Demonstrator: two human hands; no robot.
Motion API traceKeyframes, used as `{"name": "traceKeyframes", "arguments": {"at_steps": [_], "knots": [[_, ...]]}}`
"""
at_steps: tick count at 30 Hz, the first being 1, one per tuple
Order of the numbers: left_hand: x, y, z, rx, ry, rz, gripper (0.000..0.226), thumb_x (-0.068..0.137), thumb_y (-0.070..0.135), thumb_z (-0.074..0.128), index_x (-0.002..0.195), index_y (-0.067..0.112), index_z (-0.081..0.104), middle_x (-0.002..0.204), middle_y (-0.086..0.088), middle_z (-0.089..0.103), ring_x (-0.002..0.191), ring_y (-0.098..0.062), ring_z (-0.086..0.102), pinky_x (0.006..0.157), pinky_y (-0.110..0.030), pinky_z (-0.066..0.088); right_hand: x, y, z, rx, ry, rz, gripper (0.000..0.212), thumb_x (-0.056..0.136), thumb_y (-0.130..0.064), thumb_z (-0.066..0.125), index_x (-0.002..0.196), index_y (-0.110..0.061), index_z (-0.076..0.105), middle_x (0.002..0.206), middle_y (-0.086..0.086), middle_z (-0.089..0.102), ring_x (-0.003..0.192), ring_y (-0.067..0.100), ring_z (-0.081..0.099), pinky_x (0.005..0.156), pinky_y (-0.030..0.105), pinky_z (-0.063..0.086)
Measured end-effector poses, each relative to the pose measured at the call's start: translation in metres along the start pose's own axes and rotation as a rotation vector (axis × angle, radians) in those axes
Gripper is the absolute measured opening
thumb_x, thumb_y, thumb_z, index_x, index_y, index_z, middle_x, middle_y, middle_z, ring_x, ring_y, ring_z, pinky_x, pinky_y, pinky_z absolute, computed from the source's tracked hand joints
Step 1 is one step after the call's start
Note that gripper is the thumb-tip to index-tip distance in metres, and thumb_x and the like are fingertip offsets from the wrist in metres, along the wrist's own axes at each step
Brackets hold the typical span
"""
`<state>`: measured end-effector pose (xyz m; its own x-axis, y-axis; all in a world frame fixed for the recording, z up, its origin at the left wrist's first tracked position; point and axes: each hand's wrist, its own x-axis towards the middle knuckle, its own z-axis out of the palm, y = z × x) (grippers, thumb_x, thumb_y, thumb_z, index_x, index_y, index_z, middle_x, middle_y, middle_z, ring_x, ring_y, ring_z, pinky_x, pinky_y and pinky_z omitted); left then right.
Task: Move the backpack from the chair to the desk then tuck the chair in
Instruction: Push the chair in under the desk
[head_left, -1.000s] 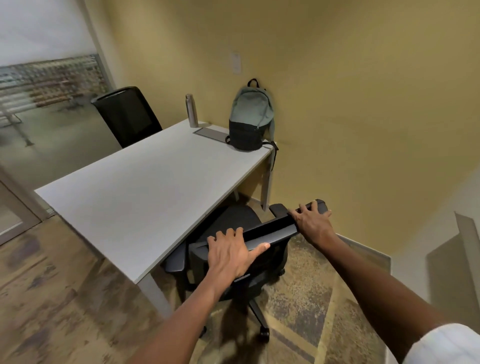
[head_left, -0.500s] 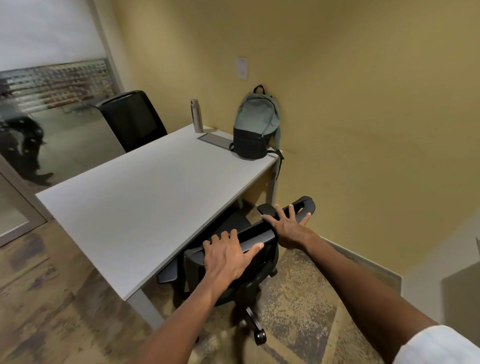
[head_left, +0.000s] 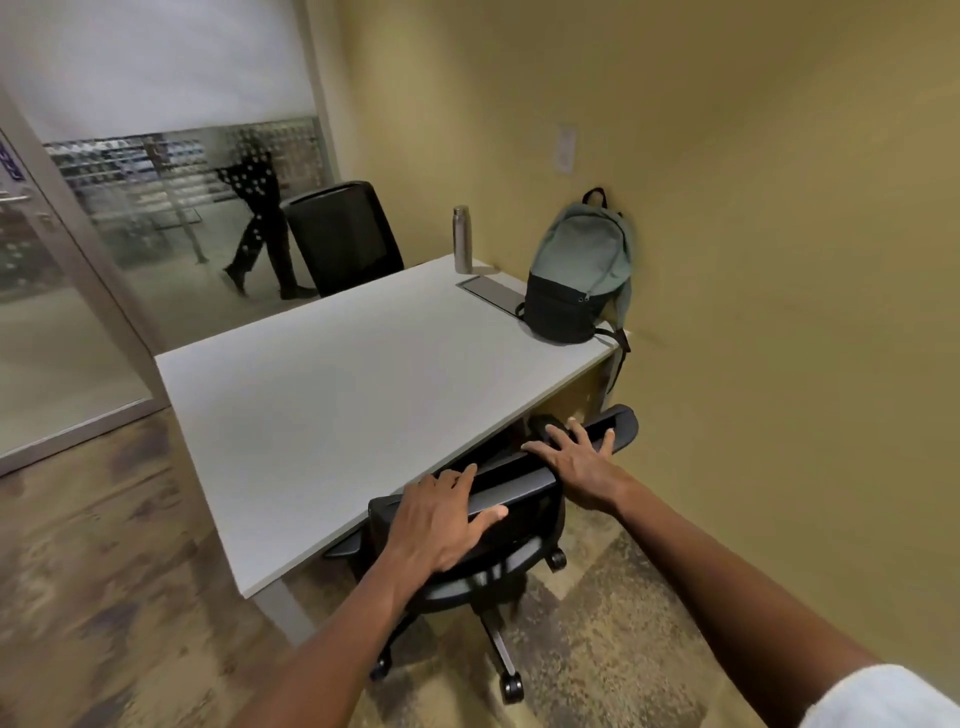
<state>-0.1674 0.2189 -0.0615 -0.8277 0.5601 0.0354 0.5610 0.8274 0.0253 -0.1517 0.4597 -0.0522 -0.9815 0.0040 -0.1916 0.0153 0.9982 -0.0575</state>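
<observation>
Black mesh and plastic sit nearest: the chair (head_left: 498, 525) stands at the near edge of the desk (head_left: 332, 395), its seat already hidden under the top. The left hand (head_left: 441, 519) lies flat over the top rail of the backrest with fingers draped, pressing rather than clenched. The right hand (head_left: 576, 462) rests further right on the rail, fingers spread wide, holding nothing. This looks like the last step, the tucking in; the next move likely calls for a final even push, then letting go. At the far right corner the backpack (head_left: 576, 275) stands upright on the desk against the wall, beside a metal bottle (head_left: 462, 239).
</observation>
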Motion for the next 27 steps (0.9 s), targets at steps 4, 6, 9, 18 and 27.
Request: {"name": "traceKeyframes", "arguments": {"at_steps": [4,6,9,18,27], "knots": [[0.024,0.011,0.003,-0.012,0.011,-0.052,0.085,0.089,0.077,0.011,0.151,0.021,0.028,0.139,-0.010,0.052,0.116,-0.029,0.054,0.098,-0.044,0.041,0.026,0.021,-0.009,-0.002,-0.003,-0.053,0.099,0.080,0.024,0.036,0.153,-0.039,0.017,0.165,0.006,0.005,0.150,0.037,-0.011,0.105,0.079,-0.005],[0.035,0.014,0.005,-0.011,0.017,-0.078,0.085,0.089,0.077,0.010,0.150,0.021,0.029,0.137,-0.010,0.054,0.114,-0.029,0.054,0.097,-0.045,0.041,0.039,0.030,-0.013,-0.003,0.000,-0.076,0.101,0.078,0.026,0.034,0.153,-0.040,0.018,0.165,0.006,0.005,0.150,0.036,-0.010,0.105,0.079,-0.006],[0.050,0.018,0.005,-0.011,0.012,-0.113,0.085,0.089,0.077,0.009,0.149,0.021,0.029,0.137,-0.011,0.054,0.113,-0.031,0.054,0.096,-0.046,0.042,0.057,0.040,-0.018,-0.004,-0.003,-0.106,0.099,0.078,0.025,0.033,0.152,-0.040,0.019,0.164,0.005,0.007,0.151,0.035,-0.007,0.105,0.078,-0.007],[0.088,0.015,0.008,0.018,0.030,-0.165,0.084,0.089,0.077,0.010,0.148,0.020,0.030,0.133,-0.011,0.056,0.109,-0.031,0.056,0.092,-0.045,0.044,0.098,0.057,-0.029,0.003,0.024,-0.165,0.095,0.080,0.024,0.033,0.150,-0.040,0.025,0.163,0.007,0.015,0.151,0.034,-0.002,0.107,0.075,-0.007],[0.115,0.004,0.012,0.044,0.052,-0.187,0.087,0.087,0.078,0.007,0.148,0.020,0.032,0.131,-0.010,0.058,0.107,-0.031,0.057,0.089,-0.043,0.044,0.126,0.060,-0.036,-0.004,0.032,-0.187,0.091,0.082,0.022,0.037,0.150,-0.039,0.025,0.162,0.009,0.016,0.150,0.036,0.000,0.108,0.078,-0.002]]}}
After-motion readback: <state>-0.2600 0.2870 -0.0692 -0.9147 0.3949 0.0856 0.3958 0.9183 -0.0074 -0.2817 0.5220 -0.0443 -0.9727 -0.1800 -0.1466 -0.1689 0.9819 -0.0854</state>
